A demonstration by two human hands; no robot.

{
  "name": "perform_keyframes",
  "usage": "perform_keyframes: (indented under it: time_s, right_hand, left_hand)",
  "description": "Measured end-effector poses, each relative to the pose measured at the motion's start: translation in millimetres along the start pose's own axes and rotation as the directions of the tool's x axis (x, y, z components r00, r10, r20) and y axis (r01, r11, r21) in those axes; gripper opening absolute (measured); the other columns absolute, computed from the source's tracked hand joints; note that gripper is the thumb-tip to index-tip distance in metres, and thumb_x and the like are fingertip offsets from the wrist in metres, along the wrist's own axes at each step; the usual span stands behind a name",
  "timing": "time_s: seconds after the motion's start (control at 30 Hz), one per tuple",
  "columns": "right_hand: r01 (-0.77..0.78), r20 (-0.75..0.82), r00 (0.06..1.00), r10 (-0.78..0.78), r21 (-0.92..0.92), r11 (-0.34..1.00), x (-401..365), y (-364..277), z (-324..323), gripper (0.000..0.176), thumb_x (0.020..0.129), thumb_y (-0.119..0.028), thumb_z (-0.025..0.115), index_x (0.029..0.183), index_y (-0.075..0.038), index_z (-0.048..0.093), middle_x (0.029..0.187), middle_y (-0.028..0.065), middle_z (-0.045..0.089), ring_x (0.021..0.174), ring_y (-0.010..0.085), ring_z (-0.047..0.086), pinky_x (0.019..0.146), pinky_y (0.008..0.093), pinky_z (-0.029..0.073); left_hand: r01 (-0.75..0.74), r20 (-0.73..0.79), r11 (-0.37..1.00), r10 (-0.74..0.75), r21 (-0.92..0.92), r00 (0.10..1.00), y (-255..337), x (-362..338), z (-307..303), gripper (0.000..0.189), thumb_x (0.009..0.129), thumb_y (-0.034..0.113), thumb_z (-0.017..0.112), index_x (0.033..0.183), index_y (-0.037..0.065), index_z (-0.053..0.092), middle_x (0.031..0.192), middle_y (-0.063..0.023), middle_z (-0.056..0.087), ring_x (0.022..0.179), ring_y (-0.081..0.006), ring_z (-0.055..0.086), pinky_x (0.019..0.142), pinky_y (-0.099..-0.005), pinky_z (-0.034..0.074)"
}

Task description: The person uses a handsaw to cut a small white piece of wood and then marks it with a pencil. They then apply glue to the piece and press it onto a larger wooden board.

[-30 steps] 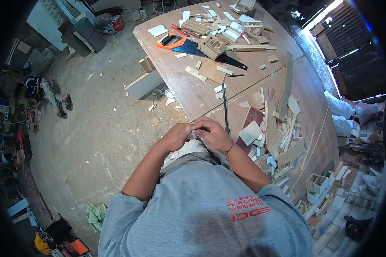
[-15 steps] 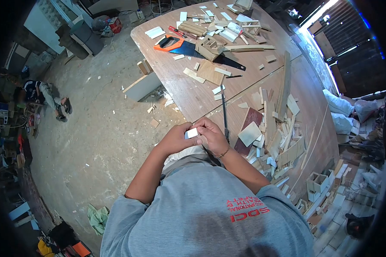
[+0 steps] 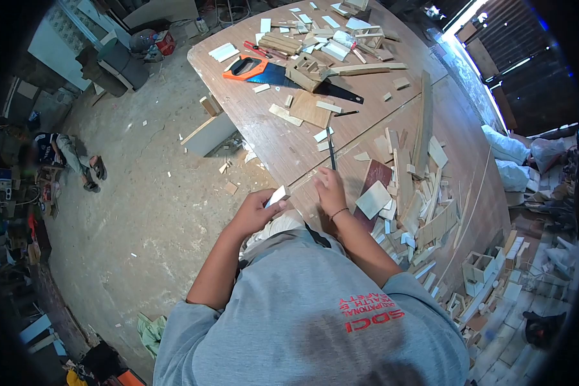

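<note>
My left hand [image 3: 256,209] is closed around a small white-faced wooden block [image 3: 278,195], held in front of my waist by the table corner. The block's upper end sticks out past my thumb and fingers. Over the table's near edge, my right hand [image 3: 330,193] has its fingers apart, with the palm turned down. It lies over the lower part of a long, thin dark tool [image 3: 331,149], whose upper end rests on the tabletop beside small white offcuts [image 3: 322,135]. That lower part is hidden by the hand.
On the table [image 3: 251,122] lie an orange-handled handsaw [image 3: 246,67], a wooden assembly [image 3: 307,71], a pencil-like stick [image 3: 346,113] and many wood scraps. More offcuts [image 3: 431,219] are heaped at the right. A person [image 3: 64,154] sits far left. White sacks [image 3: 507,145] stand right.
My right hand has let go of the block and moved right, over the thin dark tool. My left hand keeps the block, now tilted more upright. The view has shifted slightly.
</note>
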State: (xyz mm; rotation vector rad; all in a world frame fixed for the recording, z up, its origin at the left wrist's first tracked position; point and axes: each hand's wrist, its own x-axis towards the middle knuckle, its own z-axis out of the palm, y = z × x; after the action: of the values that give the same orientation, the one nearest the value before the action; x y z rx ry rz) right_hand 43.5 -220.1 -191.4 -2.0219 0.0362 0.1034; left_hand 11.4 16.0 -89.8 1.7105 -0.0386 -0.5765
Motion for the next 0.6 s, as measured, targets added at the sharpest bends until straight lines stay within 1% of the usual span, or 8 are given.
perform_keyframes:
  time_s: [0.03, 0.07, 0.13, 0.3, 0.37, 0.43, 0.53, 0.6]
  right_hand:
    - [0.087, -0.109, 0.98, -0.167, -0.518, 0.851, 1, 17, -3, 0.041, 0.083, -0.023, 0.063, 0.119, -0.006, 0.051, 0.109, 0.0131, 0.056, 0.106, 0.0259, 0.052, 0.087, 0.0373, 0.044]
    - [0.092, -0.108, 0.979, -0.171, -0.516, 0.851, -4, 21, -9, 0.041, 0.083, -0.023, 0.063, 0.119, -0.006, 0.051, 0.109, 0.0131, 0.056, 0.106, 0.0259, 0.052, 0.087, 0.0373, 0.044]
    - [-0.17, -0.087, 0.985, 0.15, -0.643, 0.747, -24, 24, -17, 0.058, 0.075, -0.02, 0.07, 0.126, -0.007, 0.045, 0.116, 0.0193, 0.051, 0.116, 0.0358, 0.045, 0.093, 0.0429, 0.043]
    - [-0.251, -0.015, 0.951, 0.31, -0.624, 0.74, -47, 20, -31, 0.055, 0.078, -0.016, 0.065, 0.128, -0.007, 0.043, 0.118, 0.0209, 0.051, 0.114, 0.036, 0.048, 0.094, 0.0417, 0.043]
    - [-0.293, -0.027, 0.939, 0.344, -0.587, 0.755, -47, 40, -29, 0.052, 0.079, -0.014, 0.063, 0.127, -0.006, 0.044, 0.118, 0.0211, 0.051, 0.113, 0.0363, 0.049, 0.093, 0.042, 0.043]
    - [-0.207, -0.171, 0.973, 0.152, -0.373, 0.905, -42, 66, -30, 0.043, 0.081, -0.008, 0.056, 0.123, -0.003, 0.047, 0.115, 0.021, 0.052, 0.108, 0.036, 0.052, 0.093, 0.0416, 0.043]
    - [-0.119, -0.349, 0.937, 0.023, -0.256, 0.959, -34, 75, -38, 0.038, 0.08, -0.004, 0.051, 0.118, 0.0, 0.049, 0.11, 0.0219, 0.054, 0.106, 0.0366, 0.052, 0.092, 0.0413, 0.042]
    - [-0.164, -0.417, 0.906, 0.074, -0.186, 0.969, -28, 81, -42, 0.037, 0.08, -0.004, 0.05, 0.117, 0.001, 0.049, 0.111, 0.0227, 0.053, 0.106, 0.0364, 0.052, 0.092, 0.0407, 0.041]
  left_hand:
    - [-0.041, -0.018, 0.999, 0.041, -0.006, 0.999, -4, 0, -2, 0.029, 0.086, 0.028, 0.064, 0.097, 0.001, 0.063, 0.078, -0.0028, 0.055, 0.069, -0.0122, 0.051, 0.063, -0.0275, 0.044]
    - [-0.043, -0.022, 0.999, 0.043, -0.004, 0.999, -7, 1, -5, 0.029, 0.086, 0.028, 0.064, 0.097, 0.001, 0.063, 0.078, -0.0028, 0.055, 0.069, -0.0122, 0.051, 0.063, -0.0275, 0.044]
    - [-0.014, -0.046, 1.0, 0.014, -0.009, 0.999, -14, -1, -10, 0.026, 0.089, 0.023, 0.058, 0.098, 0.0, 0.061, 0.086, -0.0045, 0.054, 0.074, -0.0123, 0.051, 0.066, -0.0269, 0.044]
    - [-0.058, -0.058, 0.998, 0.057, -0.008, 0.997, -12, -3, -17, 0.024, 0.088, 0.02, 0.049, 0.099, -0.001, 0.058, 0.086, -0.004, 0.053, 0.074, -0.013, 0.05, 0.068, -0.0274, 0.042]
    - [-0.005, -0.068, 0.986, -0.007, -0.169, 0.998, -9, -2, -16, 0.023, 0.088, 0.022, 0.049, 0.098, 0.002, 0.056, 0.081, -0.0022, 0.052, 0.071, -0.0122, 0.049, 0.065, -0.0266, 0.042]
    - [-0.011, -0.045, 0.974, 0.0, -0.226, 0.999, -19, 3, -18, 0.023, 0.089, 0.024, 0.048, 0.097, 0.004, 0.055, 0.08, -0.0016, 0.052, 0.07, -0.0114, 0.049, 0.064, -0.026, 0.041]
    - [-0.035, -0.042, 0.946, 0.023, -0.322, 0.999, -24, 7, -21, 0.022, 0.091, 0.025, 0.046, 0.094, 0.006, 0.054, 0.078, -0.0011, 0.051, 0.068, -0.0104, 0.048, 0.063, -0.0256, 0.042]
    - [-0.052, -0.055, 0.932, 0.034, -0.359, 0.998, -19, 7, -22, 0.022, 0.092, 0.026, 0.044, 0.092, 0.006, 0.054, 0.077, -0.0012, 0.051, 0.068, -0.0102, 0.048, 0.062, -0.0258, 0.042]
